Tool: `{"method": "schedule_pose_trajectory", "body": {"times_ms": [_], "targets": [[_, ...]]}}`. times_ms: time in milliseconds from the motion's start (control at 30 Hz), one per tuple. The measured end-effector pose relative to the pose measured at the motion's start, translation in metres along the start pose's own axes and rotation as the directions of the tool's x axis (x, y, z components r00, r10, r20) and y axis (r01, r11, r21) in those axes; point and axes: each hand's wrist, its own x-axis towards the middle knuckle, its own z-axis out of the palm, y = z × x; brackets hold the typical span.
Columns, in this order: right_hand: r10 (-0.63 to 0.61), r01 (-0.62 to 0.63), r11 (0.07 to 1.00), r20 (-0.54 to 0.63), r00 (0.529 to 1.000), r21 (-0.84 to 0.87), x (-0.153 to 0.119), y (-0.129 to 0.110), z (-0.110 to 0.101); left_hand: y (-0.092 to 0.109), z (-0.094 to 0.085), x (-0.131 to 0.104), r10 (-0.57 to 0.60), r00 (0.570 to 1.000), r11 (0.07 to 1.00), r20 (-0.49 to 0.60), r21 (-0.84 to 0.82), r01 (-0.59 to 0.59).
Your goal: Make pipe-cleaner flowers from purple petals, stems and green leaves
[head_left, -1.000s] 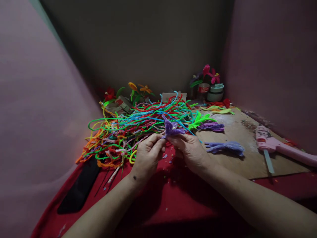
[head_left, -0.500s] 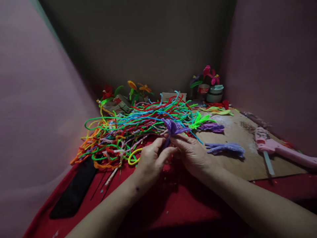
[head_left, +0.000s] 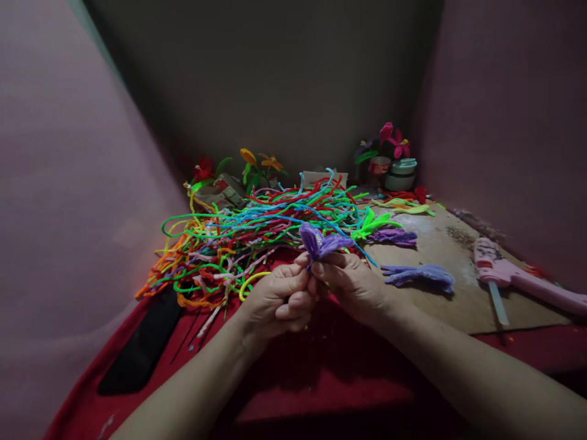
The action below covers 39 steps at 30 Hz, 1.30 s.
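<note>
A purple pipe-cleaner flower (head_left: 321, 241) is held upright at its base between my two hands, in the middle of the view. My left hand (head_left: 282, 296) is closed, thumb and fingers pinching the flower's lower end. From the other side, my right hand (head_left: 358, 281) pinches the same base with its thumb and forefinger. The stem end is hidden by my fingers. Behind the flower lies a large tangled heap of pipe cleaners (head_left: 257, 223) in many colours. Right of it are a bright green pipe-cleaner bunch (head_left: 371, 225) and a lilac pipe-cleaner bundle (head_left: 419, 276).
A pink glue gun (head_left: 513, 272) with its glue stick rests on a brown board (head_left: 458, 299) at right. A black flat object (head_left: 142, 348) lies on the red cloth (head_left: 321, 391) at left. Finished flowers (head_left: 397, 140) and a lidded teal jar (head_left: 401, 174) stand at the back.
The flower has turned between my fingers, so its petals now face differently and spread wider. My left fingers have curled more tightly under its base. The view has shifted slightly.
</note>
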Motion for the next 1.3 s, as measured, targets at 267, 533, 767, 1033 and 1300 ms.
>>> {"method": "schedule_pose_trajectory", "body": {"times_ms": [267, 533, 767, 1033, 1300], "targets": [[-0.015, 0.015, 1.000, -0.253, 0.967, -0.002, -0.001, 0.000, 0.009, -0.011, 0.009, 0.003, 0.666, 0.721, 0.453, -0.189, 0.871, -0.191], [-0.079, 0.068, 0.993, -0.113, 0.990, -0.092, 0.001, -0.001, 0.007, -0.001, 0.011, -0.003, 0.317, 0.894, 0.885, -0.317, 0.438, -0.158], [-0.010, 0.013, 0.999, -0.063, 0.998, 0.049, 0.001, -0.005, 0.005, 0.000, 0.007, -0.002, 0.063, 0.997, 0.997, -0.035, -0.039, -0.065], [-0.035, 0.034, 0.999, -0.304, 0.952, -0.008, 0.001, 0.001, 0.009, -0.008, 0.014, 0.000, 0.681, 0.696, 0.510, -0.227, 0.830, -0.228], [-0.131, 0.115, 0.986, -0.139, 0.982, -0.117, -0.001, -0.004, 0.013, 0.001, 0.010, -0.001, 0.138, 0.969, 0.988, -0.207, 0.091, -0.122]]}}
